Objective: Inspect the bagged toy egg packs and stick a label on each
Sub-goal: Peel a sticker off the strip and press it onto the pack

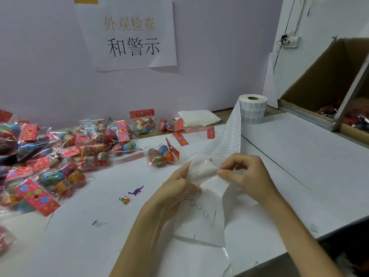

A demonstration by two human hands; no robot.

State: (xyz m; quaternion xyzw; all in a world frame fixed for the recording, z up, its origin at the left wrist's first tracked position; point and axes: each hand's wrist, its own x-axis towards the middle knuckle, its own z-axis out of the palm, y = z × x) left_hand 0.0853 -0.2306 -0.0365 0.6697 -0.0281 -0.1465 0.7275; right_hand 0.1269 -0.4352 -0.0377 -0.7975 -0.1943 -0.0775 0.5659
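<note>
Head view: curled fingers (225, 173) pinch label strip (227, 136).

Your packs (161, 154) show red, blue and green eggs (159, 159) under red header cards (37, 193) dotted with blue and green flowers. Your label strip (225, 140) is white with rows of fine grey print. The dinosaur (136, 190) is purple; the surface (299, 156) white, with black pen marks.

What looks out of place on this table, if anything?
A purple toy dinosaur and a small colourful piece beside it lie loose on the white table, outside the egg packs. They may have spilled from one.
</note>
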